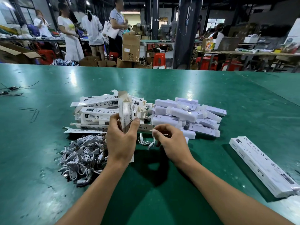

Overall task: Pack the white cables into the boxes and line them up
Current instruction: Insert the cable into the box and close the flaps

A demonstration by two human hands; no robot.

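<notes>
cable (150, 142) in right hand (168, 141), beside box (125, 114)

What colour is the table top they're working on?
Green, a bare work table, seen best in the head view.

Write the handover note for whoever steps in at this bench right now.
Left hand grips an open box upright. Right hand pinches one white cable beside it, not yet inserted.
Cable pile lies near left; open-flapped boxes heaped behind it; plain white packs to their right.
Done: a short row of boxes lined up at right.
Left: the heaps, by the look of them.
</notes>
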